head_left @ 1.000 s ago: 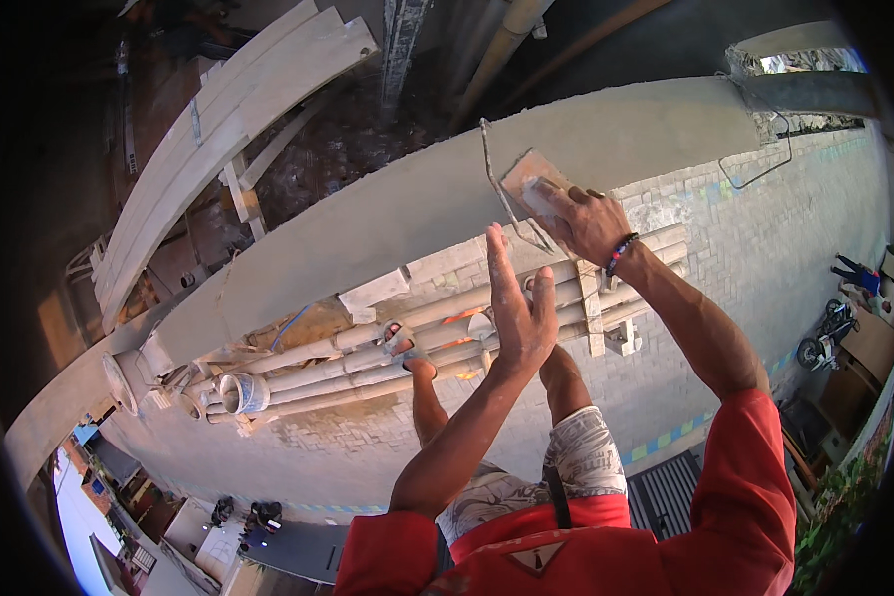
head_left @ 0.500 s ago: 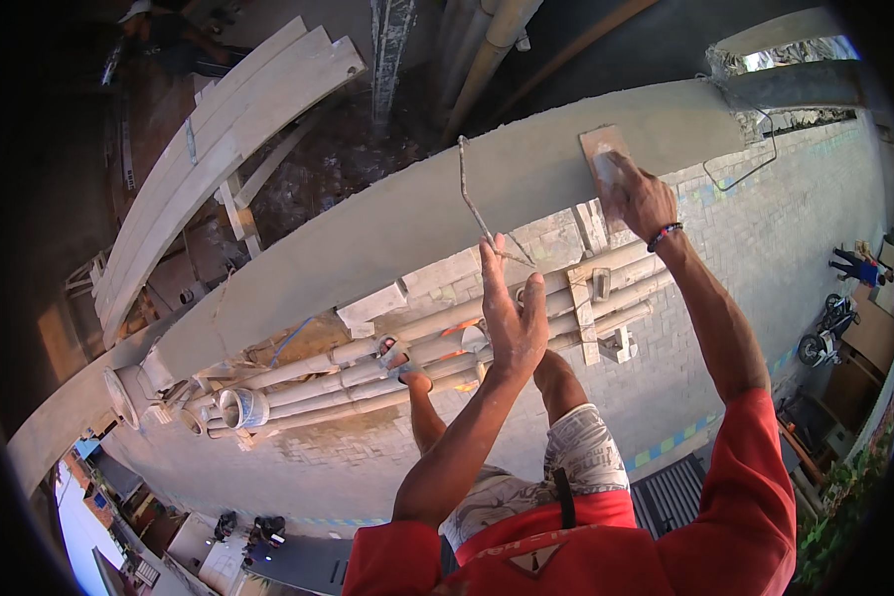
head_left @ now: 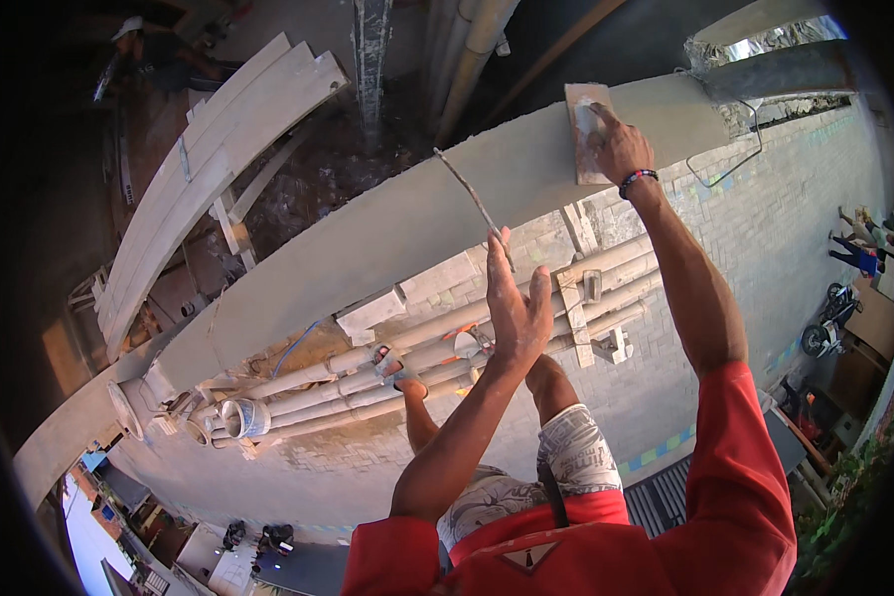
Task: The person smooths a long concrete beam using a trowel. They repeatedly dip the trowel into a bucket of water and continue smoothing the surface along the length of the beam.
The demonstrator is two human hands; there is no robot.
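Observation:
My right hand (head_left: 621, 147) is closed around a flat rectangular plastering float (head_left: 586, 164). The float lies against the smooth grey plaster of a long beam (head_left: 368, 223), spanning much of its width. To the left, my left hand (head_left: 517, 308) is raised with its fingers stretched and its thumb apart. Its fingertips overlap a thin metal rod (head_left: 464, 187) that stands out by the beam; whether they touch it I cannot tell.
Below me, long poles (head_left: 338, 382) lashed with wood blocks form a narrow walkway under my feet. A plaster-stained bucket (head_left: 245, 417) stands at its left end. A bent wire (head_left: 730, 182) sticks out at right. Curved boards (head_left: 219, 159) rise at far left. Paved ground and a motorcycle (head_left: 829, 323) lie far below.
My right hand has moved the float up and slightly left, and the float now stands more upright. My left hand keeps nearly the same place and shape. The view has shifted a little.

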